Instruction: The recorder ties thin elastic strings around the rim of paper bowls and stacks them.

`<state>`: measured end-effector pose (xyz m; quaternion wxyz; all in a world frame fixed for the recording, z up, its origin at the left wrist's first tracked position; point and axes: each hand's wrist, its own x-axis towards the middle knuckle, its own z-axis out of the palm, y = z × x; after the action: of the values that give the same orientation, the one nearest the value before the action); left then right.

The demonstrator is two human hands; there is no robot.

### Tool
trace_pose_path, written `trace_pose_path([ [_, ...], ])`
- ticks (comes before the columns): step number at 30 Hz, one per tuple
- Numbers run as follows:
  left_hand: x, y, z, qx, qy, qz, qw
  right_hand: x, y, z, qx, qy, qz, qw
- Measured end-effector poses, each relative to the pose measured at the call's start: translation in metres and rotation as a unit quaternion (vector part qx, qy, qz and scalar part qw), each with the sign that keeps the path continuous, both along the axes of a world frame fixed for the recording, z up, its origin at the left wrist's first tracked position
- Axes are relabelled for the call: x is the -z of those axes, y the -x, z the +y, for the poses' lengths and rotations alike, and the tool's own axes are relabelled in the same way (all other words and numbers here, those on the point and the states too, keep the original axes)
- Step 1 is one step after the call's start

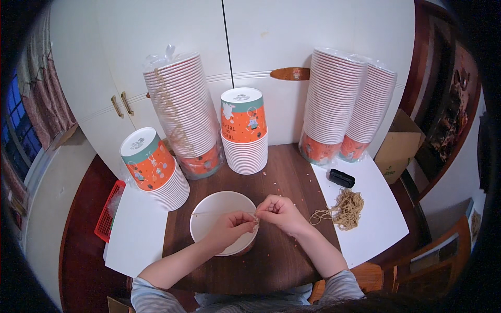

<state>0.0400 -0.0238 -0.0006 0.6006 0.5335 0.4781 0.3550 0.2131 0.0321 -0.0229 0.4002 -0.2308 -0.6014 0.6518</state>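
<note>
A white paper bucket stands upright on the dark wooden tabletop, its mouth facing me. My left hand is over its opening, fingers pinched together near the right side of the rim. A thin tan cord runs from those fingers leftward across the mouth to the rim. Just outside the right rim, my right hand is closed in a pinch, almost touching the left fingertips. Both hands seem to grip the cord at the rim; the fingers hide the exact spot.
A tangled heap of tan cord lies on white board at right, below a black case. Orange-and-green bucket stacks stand upside down; tall wrapped stacks stand behind. Small reddish bits dot the tabletop.
</note>
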Motion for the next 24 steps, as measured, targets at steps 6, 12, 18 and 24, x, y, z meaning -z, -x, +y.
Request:
trace_pose_path([
  [6,0.007,-0.002,0.001,-0.019,-0.047,-0.003,0.999,-0.002,0.0,-0.001,-0.02,0.018,-0.004,1.0],
  [12,0.009,0.0,0.001,-0.037,-0.04,-0.039,0.998,0.002,0.001,0.002,-0.031,0.001,0.015,0.999],
  [18,-0.002,-0.001,0.0,-0.038,-0.019,0.028,0.999,0.005,0.0,0.004,-0.048,0.0,0.018,0.999],
  [24,0.017,0.005,0.005,-0.032,-0.083,0.016,0.996,0.003,0.0,0.004,-0.061,0.007,0.017,0.998],
])
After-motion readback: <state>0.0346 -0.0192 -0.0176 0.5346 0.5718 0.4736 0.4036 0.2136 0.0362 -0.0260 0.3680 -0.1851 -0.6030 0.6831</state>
